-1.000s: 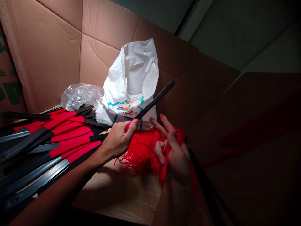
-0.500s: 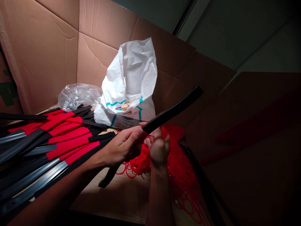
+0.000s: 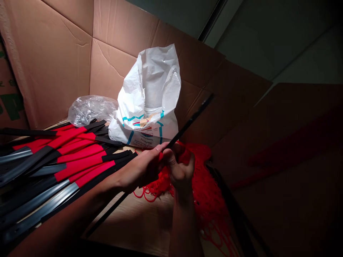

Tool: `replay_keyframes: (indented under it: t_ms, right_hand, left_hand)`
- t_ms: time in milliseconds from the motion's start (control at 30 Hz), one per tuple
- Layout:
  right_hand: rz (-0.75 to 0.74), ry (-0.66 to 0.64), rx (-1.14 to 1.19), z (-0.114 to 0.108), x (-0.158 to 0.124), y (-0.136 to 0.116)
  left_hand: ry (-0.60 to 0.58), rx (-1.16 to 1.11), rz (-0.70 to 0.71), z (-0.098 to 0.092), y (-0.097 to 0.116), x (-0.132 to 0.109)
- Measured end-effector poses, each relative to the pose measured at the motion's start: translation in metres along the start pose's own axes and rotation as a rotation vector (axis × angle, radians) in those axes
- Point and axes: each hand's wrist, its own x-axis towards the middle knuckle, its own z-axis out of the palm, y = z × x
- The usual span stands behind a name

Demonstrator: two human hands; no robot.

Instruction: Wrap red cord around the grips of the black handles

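My left hand (image 3: 144, 164) is wrapped round the middle of a long, narrow black strip (image 3: 191, 121). The strip slants from lower left to upper right, and its thin edge faces me. Some red material shows between my hands, partly hidden by the fingers. My right hand (image 3: 180, 167) meets the strip just right of the left one, thumb pressed to it and fingers bent; what else they hold is hidden. Beneath and behind the right hand lies a heap of red stretchy bands or cords (image 3: 203, 185).
Several black strips with red sleeves (image 3: 88, 171) lie piled at left. Behind them sits a clear plastic bag (image 3: 91, 109). A white printed sack (image 3: 160, 82) stands open at the back. Cardboard walls (image 3: 112, 71) surround the table (image 3: 128, 221).
The black strip has turned from its broad face to its thin edge. My right hand has rolled, bringing its thumb onto the strip; the red cord stretched between my hands is no longer visible.
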Motion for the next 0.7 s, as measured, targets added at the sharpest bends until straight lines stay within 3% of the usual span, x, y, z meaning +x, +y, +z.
replay_keyframes:
  t_ms: [100,167,267,533,600,700]
  right_hand:
    - [-0.048,0.105,-0.075,0.001,0.001,-0.006]
    - [-0.089,0.155,-0.179,0.002,-0.001,-0.010]
    - [-0.069,0.109,-0.196,0.001,-0.003,-0.016]
    - [0.086,-0.289,0.138,-0.011,0.003,-0.014]
    - [0.070,-0.229,0.104,-0.012,0.006,-0.016]
    - [-0.019,-0.052,-0.025,-0.013,0.006,-0.021]
  left_hand:
    - [-0.068,0.126,0.014,-0.002,0.003,-0.002]
    - [-0.017,0.282,0.140,-0.004,0.001,-0.001]
    - [0.068,0.357,0.251,-0.005,-0.004,0.001]
    - [-0.030,0.081,-0.074,-0.009,0.001,0.003]
    - [-0.071,0.114,-0.042,-0.008,0.005,0.002]
    - [0.027,0.435,0.203,-0.002,0.009,-0.005]
